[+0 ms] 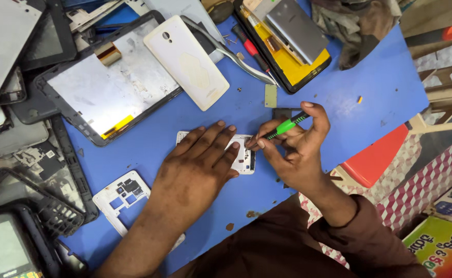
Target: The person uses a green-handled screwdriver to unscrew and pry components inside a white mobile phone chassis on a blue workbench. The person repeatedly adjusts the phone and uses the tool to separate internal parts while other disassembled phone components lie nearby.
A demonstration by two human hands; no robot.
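My left hand [197,167] lies flat, fingers spread, pressing down on an opened white phone body [244,159] on the blue table top [370,82]. My right hand [298,146] grips a green-and-black screwdriver [282,127], its tip touching the phone's upper right edge beside my left fingertips. Most of the phone is hidden under my left hand.
A white phone back cover [187,59] and a tablet panel [107,85] lie at the back left. A white inner frame [123,198] sits at the front left. Tweezers [231,51], a red screwdriver [251,51] and a yellow-lined tray [293,62] lie behind. Dark phone parts crowd the left edge.
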